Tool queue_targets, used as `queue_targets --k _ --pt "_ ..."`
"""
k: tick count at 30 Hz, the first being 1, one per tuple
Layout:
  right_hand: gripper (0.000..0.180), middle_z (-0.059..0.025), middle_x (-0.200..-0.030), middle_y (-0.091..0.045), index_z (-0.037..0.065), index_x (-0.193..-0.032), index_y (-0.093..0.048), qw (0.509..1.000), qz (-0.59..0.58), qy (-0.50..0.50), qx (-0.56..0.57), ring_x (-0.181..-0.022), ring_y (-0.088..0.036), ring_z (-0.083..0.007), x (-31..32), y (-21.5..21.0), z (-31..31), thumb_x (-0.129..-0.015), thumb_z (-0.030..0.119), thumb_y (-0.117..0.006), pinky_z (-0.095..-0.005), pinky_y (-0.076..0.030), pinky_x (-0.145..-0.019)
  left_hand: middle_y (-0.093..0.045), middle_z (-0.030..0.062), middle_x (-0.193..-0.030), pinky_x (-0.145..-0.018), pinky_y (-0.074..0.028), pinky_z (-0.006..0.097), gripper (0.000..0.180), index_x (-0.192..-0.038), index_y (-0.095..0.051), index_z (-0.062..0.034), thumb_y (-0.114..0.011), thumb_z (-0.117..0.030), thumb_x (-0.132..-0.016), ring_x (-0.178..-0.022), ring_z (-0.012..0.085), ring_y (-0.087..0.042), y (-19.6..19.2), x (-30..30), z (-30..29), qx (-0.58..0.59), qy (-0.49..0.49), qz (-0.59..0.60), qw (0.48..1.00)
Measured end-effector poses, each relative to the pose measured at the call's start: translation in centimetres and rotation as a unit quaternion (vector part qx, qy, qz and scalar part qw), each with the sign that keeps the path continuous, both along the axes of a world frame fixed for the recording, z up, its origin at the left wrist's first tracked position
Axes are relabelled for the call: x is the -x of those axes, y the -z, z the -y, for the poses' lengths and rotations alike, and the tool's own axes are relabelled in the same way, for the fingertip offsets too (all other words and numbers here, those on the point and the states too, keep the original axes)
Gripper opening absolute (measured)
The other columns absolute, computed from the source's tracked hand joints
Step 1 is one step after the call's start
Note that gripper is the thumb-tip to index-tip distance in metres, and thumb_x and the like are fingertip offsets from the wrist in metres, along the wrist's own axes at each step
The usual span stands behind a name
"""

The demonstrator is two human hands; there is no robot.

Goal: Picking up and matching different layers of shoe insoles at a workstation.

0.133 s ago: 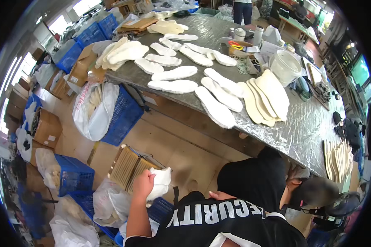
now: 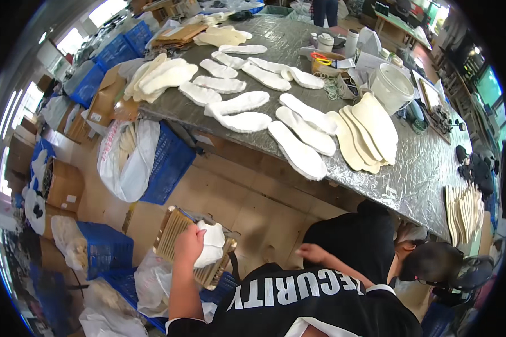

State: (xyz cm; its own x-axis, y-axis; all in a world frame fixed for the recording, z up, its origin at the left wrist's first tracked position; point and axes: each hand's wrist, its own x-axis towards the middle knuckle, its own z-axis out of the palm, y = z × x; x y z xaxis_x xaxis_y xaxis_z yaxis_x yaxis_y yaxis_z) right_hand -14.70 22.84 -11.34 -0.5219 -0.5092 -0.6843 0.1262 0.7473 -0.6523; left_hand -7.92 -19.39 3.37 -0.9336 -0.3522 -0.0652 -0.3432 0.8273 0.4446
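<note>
While the person's left hand (image 2: 189, 242) pinches a soft white piece (image 2: 211, 247) between thumb and fingers, the right hand (image 2: 312, 253) is held out near a spread of black cloth (image 2: 346, 238). Whether the right fingers are curled or spread, I cannot tell; nor whether they touch the cloth. White piece: hangs from the left grip, bent, over a slatted tan rack (image 2: 170, 231); contact between the two unclear from where I stand.

Left of the rack: blue crate (image 2: 108, 250), with a bulging pale bag beside it. Further up, another blue crate (image 2: 173, 163) carries an open white plastic bag (image 2: 125, 168) with cream pieces showing inside. Brown carton (image 2: 65, 182) stands at the far left.

Beyond the hands: long table (image 2: 402, 194), silvery, wrinkled covering. White insoles (image 2: 298, 153) lie loose across its middle, some in touching pairs. Cream insoles (image 2: 371, 132) overlap in a fan to their right, just below a pale bucket (image 2: 389, 89). Scissors (image 2: 321, 58) with bright handles sit in a cluttered box. More cream pieces (image 2: 462, 214) stand in a row at the right end. Another person's head (image 2: 433, 261), blurred, shows below that edge.
</note>
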Motion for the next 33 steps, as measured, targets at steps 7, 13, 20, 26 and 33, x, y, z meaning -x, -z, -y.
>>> queue_targets --k 7,13,20,26,33 --pt "0.018 -0.0018 -0.076 -0.061 0.004 -0.094 -0.062 0.910 -0.011 0.402 0.100 -0.069 -0.056 -0.0107 6.2 -3.4 -4.1 -0.091 0.022 -0.063 -0.0256 -0.047 -0.066 -0.060 0.0191 -0.067 -0.058 -0.044 0.050 0.025 -0.079 -0.053 -0.0044 -0.066 -0.025 -0.085 -0.066 0.0415 -0.059 -6.9 9.4 6.3 0.050 0.049 -0.011 0.997" --pt "0.014 -0.0012 -0.074 -0.059 0.005 -0.092 -0.060 0.890 0.031 0.449 0.068 -0.064 -0.055 -0.0095 8.0 -9.0 -5.5 -0.089 0.018 -0.064 -0.0236 -0.046 -0.060 -0.059 0.0185 -0.065 -0.056 -0.043 0.047 0.024 -0.079 -0.052 -0.0037 -0.067 -0.021 -0.085 -0.064 0.0406 -0.058 -14.4 19.3 10.0 0.061 0.124 -0.085 0.987" --pt "0.010 0.0014 -0.069 -0.056 0.003 -0.089 -0.059 0.835 -0.194 0.508 0.079 -0.061 -0.051 -0.0073 20.4 -10.3 -4.8 -0.090 0.013 -0.059 -0.0220 -0.042 -0.056 -0.060 0.0186 -0.067 -0.056 -0.043 0.045 0.023 -0.081 -0.052 -0.0025 -0.067 -0.019 -0.085 -0.065 0.0398 -0.058 -21.8 32.6 10.4 0.104 0.186 -0.120 0.970" --pt "0.005 0.0023 -0.072 -0.055 0.001 -0.088 -0.058 0.801 -0.268 0.517 0.142 -0.067 -0.050 -0.0053 27.9 -12.6 -0.2 -0.089 0.005 -0.059 -0.0215 -0.042 -0.063 -0.060 0.0192 -0.070 -0.059 -0.044 0.041 0.023 -0.080 -0.053 -0.0012 -0.066 -0.019 -0.085 -0.067 0.0373 -0.058 -25.2 46.9 8.9 0.097 0.227 -0.173 0.953" --pt "0.003 0.0023 -0.073 -0.055 0.001 -0.088 -0.059 0.793 -0.242 0.550 0.102 -0.068 -0.050 -0.0051 27.7 -12.5 5.2 -0.087 0.003 -0.060 -0.0219 -0.042 -0.062 -0.060 0.0194 -0.070 -0.063 -0.045 0.042 0.033 -0.075 -0.056 0.0016 -0.068 -0.028 -0.083 -0.067 0.0358 -0.058 -23.4 69.4 7.2 0.001 0.269 -0.257 0.928"
